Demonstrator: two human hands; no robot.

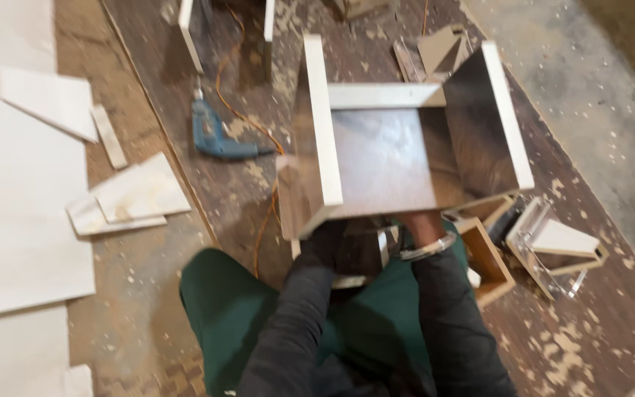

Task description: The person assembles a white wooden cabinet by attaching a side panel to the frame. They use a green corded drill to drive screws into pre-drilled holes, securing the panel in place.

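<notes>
Dark sleeves (376,323) under brown-and-white box (384,158)

The open box (406,147) was finished in dark brown wood grain inside, with white edge banding. The power drill (218,136) was blue, its cord (259,220) orange. The offcut boards (130,195) were white. The floor panel (589,323) was dark brown, speckled with pale sawdust. Trousers (222,316) were dark green, sleeves (450,323) black.

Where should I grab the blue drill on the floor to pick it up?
Probably by the handle of the blue drill, coming from above. It lies flat on the dusty floor, and its orange cord trails from it, so lift clear of that.
</notes>
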